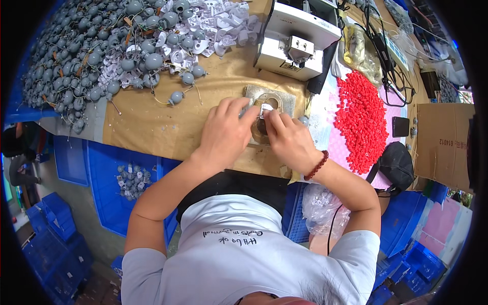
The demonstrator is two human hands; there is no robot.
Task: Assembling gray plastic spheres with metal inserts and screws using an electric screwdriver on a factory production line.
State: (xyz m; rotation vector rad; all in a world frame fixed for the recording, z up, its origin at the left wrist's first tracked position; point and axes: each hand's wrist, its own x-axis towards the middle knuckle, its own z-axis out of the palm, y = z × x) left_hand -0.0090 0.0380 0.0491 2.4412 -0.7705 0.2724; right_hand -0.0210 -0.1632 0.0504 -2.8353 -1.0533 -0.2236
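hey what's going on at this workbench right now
A person seated at a bench pinches a small white part with both the left hand and the right hand, over a metal fixture plate. Grey ball-shaped parts are heaped at far left, red beads at right.

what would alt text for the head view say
Seen from above, a person's left hand and right hand pinch a small white part over a metal plate on a brown table. Grey balls lie left, red beads right.
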